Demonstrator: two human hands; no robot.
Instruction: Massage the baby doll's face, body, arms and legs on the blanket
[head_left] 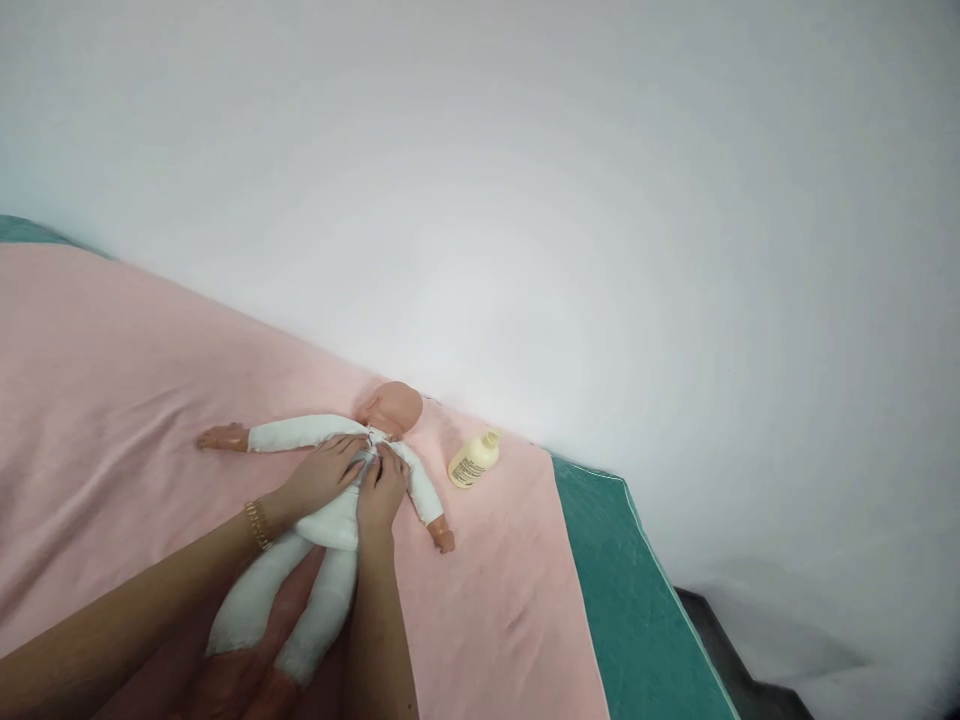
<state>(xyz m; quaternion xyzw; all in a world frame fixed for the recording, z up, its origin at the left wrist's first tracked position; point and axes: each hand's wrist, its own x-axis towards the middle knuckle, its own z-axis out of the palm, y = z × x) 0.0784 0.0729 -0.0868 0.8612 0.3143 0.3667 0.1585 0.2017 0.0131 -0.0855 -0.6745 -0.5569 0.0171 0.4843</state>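
A baby doll [330, 520] in a white bodysuit lies on its back on a pink towel [112, 400], head toward the wall, arms spread. My left hand [322, 475] rests on the doll's chest with its fingertips at the collar. My right hand [381, 490] lies beside it, fingers pressed together at the neckline of the white suit. Both hands meet just under the doll's chin. A gold bracelet [257, 524] sits on my left wrist.
A small cream lotion bottle [474, 459] lies on the towel to the right of the doll's head. The pink towel covers a teal surface [637, 600] whose edge runs along the right. A white wall [525, 200] stands close behind.
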